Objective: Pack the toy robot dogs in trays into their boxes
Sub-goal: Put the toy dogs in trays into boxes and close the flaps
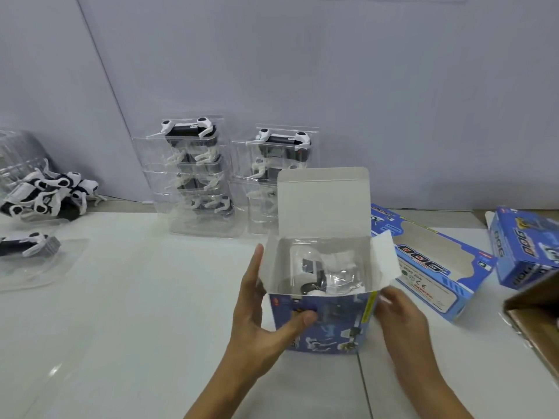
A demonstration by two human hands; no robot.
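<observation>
A left hand (260, 316) grips an upright blue box (323, 325), thumb across its front. A trayed toy dog (320, 273) sits inside, above the thumb. The right hand (402, 316) touches the box's right side, fingers blurred, so its grip cannot be told.

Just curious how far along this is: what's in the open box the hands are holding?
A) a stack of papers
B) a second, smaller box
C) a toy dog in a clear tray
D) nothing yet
C: through the open top of the box, a white-and-black toy dog shows inside its clear tray.
</observation>
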